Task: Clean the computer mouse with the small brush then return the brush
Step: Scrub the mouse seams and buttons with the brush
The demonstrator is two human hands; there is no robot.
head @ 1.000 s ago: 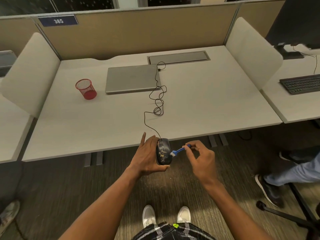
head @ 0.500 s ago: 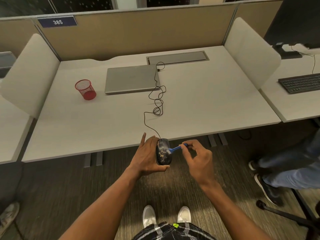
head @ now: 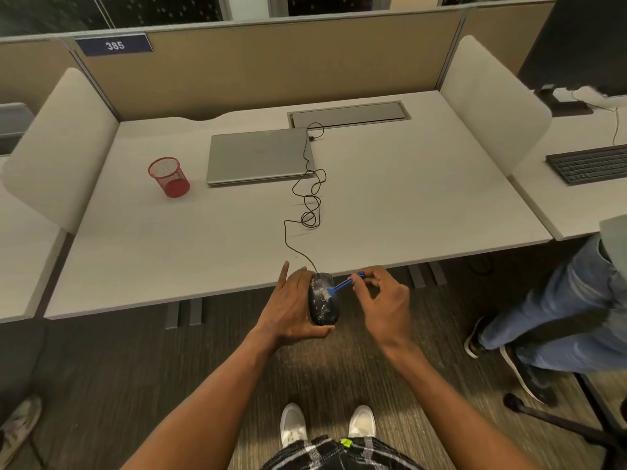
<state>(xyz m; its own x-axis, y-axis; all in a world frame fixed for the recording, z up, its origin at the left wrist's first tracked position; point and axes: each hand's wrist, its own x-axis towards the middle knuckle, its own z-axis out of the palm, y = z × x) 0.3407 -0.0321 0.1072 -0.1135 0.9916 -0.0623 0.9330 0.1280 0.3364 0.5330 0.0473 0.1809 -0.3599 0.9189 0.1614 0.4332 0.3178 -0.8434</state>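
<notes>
Brush on mouse, both hands busy, just off the desk's front edge.

I've got the L hand [head: 293, 305] wrapped round the dark mouse [head: 322, 303] from its left side, thumb under the near end and index finger sticking out straight twd the desk [head: 407, 215]. The mouse is held in the air at the desk's front edge, top face up and flecked w/ pale specks. The R hand [head: 386, 300] pinches the far end of the small blue brush [head: 341, 285] btwn thumb and fingertips, other fingers loosely curled; the bristles touch the mouse's upper right part. The mouse cable [head: 310, 205] runs in loops across the desk to a closed laptop [head: 258, 156]. A red mesh cup [head: 168, 176] stands left of the laptop, well apart from the hands.
</notes>
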